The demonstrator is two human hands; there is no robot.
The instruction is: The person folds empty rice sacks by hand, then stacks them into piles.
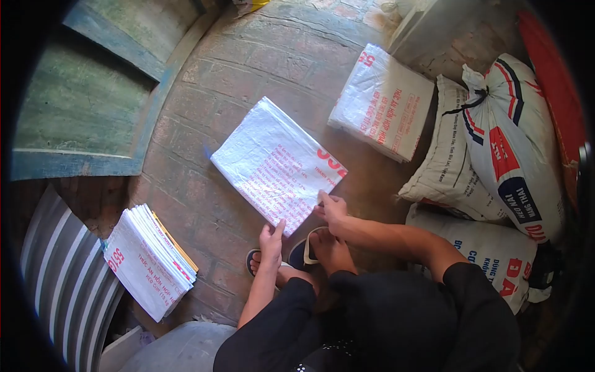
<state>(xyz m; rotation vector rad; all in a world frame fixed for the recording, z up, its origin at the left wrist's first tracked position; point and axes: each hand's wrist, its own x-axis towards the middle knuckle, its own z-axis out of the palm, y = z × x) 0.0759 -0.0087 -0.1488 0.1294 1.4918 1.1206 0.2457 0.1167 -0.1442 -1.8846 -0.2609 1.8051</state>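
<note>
A white folded woven feed sack (273, 149) with red print lies before me, its near edge toward my feet. My left hand (271, 243) is closed on its near left corner, thumb at the edge. At the near right edge, my right hand (331, 209) pinches the same sack, fingers over its border. A bit of blue sticks out at the sack's far left corner. Below the hands are my sandalled feet (331, 248).
Folded sacks form a stack (387, 102) at the upper right and another stack (149, 260) at the lower left. Filled feed bags (520, 149) lean along the right wall. A blue-green wooden door (80, 105) and a ribbed grey sheet (68, 273) stand left, over a brick floor (204, 111).
</note>
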